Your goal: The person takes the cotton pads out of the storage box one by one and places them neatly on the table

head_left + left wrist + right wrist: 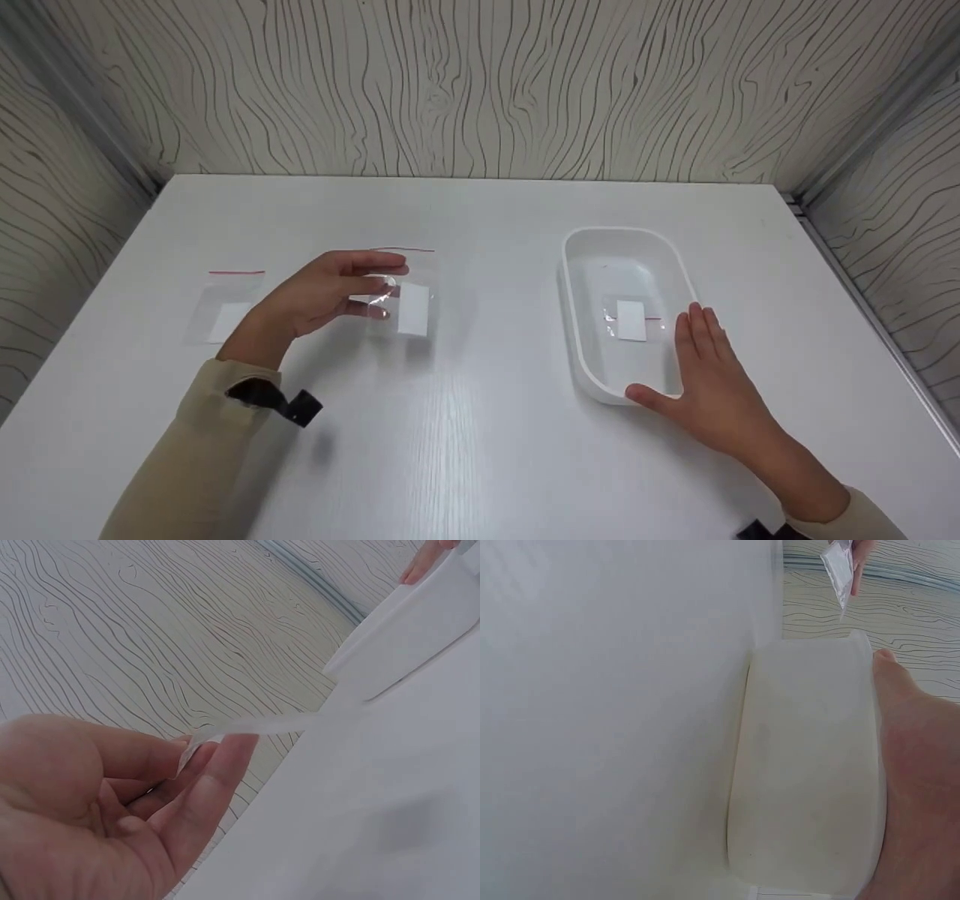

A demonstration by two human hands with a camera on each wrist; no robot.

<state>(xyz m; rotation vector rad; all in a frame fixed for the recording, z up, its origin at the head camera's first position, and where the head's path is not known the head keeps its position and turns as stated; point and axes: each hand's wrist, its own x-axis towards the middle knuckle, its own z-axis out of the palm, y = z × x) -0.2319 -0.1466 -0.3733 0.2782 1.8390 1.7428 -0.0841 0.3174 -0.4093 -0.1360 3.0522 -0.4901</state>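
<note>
In the head view my left hand [326,292] pinches a small clear zip-lock bag [413,309] with a red seal line and a white card inside. The left wrist view has the bag [262,724] nearly edge-on, between the thumb and fingers of that hand [127,802]. On the right, a white plastic tub [574,330] stands on the table. My right hand [716,397] rests on its near right corner, fingers straight along the rim and thumb at the front edge. Inside the tub lies another such bag [631,322].
A third zip-lock bag [229,319] lies flat at the left of the white table [495,450], partly behind my left wrist. Wood-grain panels [480,90] close off the back and both sides. A metal rail [885,322] runs beside the right table edge.
</note>
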